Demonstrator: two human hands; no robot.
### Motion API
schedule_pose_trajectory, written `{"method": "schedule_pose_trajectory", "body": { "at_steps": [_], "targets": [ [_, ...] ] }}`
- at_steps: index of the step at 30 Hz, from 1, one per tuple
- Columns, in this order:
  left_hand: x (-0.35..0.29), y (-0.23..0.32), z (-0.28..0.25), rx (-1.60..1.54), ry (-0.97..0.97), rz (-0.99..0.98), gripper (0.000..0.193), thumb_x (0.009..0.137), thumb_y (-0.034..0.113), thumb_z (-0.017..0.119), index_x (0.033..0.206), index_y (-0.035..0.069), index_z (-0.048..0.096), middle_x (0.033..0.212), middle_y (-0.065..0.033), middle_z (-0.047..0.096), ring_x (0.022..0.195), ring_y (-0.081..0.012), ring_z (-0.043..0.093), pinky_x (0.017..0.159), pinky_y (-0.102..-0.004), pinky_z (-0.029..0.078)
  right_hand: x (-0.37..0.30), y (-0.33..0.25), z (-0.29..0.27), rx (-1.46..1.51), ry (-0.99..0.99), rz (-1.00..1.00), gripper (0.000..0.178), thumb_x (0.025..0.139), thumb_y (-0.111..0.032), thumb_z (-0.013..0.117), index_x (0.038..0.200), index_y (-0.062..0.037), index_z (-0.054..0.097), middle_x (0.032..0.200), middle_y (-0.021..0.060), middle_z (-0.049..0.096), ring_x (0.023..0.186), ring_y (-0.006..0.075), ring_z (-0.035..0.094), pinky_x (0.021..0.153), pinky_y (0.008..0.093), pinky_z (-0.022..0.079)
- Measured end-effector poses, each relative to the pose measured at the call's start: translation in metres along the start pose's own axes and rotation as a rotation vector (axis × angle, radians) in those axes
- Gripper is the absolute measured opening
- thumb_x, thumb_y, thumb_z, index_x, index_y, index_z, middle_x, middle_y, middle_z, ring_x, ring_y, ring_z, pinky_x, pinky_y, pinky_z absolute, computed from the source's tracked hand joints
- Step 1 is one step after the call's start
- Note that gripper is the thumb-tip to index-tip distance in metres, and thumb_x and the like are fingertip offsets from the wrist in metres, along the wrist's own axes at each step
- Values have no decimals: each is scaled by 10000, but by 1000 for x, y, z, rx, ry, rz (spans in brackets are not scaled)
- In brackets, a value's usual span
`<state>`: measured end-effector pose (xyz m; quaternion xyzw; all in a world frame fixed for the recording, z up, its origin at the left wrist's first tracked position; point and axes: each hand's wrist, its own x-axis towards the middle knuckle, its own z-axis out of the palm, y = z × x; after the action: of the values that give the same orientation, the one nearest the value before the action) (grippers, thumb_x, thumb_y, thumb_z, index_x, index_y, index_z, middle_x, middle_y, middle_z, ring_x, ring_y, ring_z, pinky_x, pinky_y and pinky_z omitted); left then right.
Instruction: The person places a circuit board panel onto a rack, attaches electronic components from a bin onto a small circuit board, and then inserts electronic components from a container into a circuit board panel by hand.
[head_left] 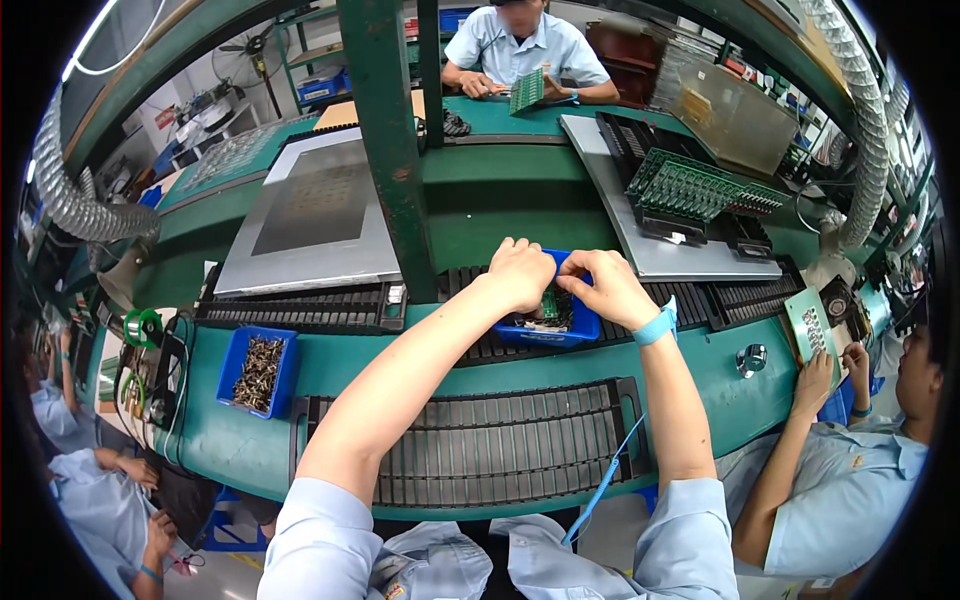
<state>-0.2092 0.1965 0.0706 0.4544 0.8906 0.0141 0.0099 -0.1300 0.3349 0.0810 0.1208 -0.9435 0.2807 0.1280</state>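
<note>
Both my arms reach forward over a blue plastic bin (590, 332) of small metal-looking parts. My left hand (520, 272) is curled closed at the bin's left side, its fingertips hidden behind the back of the hand. At the right side, my right hand (606, 287) is bent with thumb and fingers pinched together over the bin. What either hand grips is hidden or too small to tell. Something green, perhaps a bit of circuit board (549, 304), shows below the hands. A blue wrist strap (657, 324) with a cord circles my right wrist.
In front of me lies a black slotted rack (490, 445). Another blue bin (290, 350) holds brass-coloured parts at left, near a solder spool (142, 328). A green post (385, 150) rises beyond my hands. Co-workers sit opposite and at right; circuit boards (690, 190) stand at far right.
</note>
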Motion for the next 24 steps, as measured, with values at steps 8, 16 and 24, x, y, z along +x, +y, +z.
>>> {"method": "schedule_pose_trajectory", "body": {
  "at_steps": [8, 16, 24],
  "targets": [
    [-9, -13, -17, -336, -28, 34, 128, 658, 62, 689, 746, -13, 633, 728, -105, 631, 662, -268, 586, 711, -369, 449, 2, 6, -1, 3, 81, 50, 77, 695, -93, 626, 716, -19, 632, 621, 98, 615, 563, 249, 552, 634, 329, 426],
    [-52, -33, -49, -1009, 187, -72, 167, 730, -18, 604, 895, -31, 576, 718, -90, 580, 590, -139, 516, 547, -260, 444, 14, -13, 12, -464, -179, -47, 40, 684, -86, 632, 690, -47, 629, 646, 92, 625, 649, 285, 580, 731, 368, 408],
    [-70, -45, -21, -1548, 208, -60, 242, 760, -44, 600, 991, -54, 527, 758, -132, 608, 662, -117, 581, 542, -197, 492, 19, -8, 28, -576, -274, -62, 39, 679, -67, 616, 667, -30, 617, 643, 103, 633, 654, 323, 593, 711, 394, 434]
  ]
}}
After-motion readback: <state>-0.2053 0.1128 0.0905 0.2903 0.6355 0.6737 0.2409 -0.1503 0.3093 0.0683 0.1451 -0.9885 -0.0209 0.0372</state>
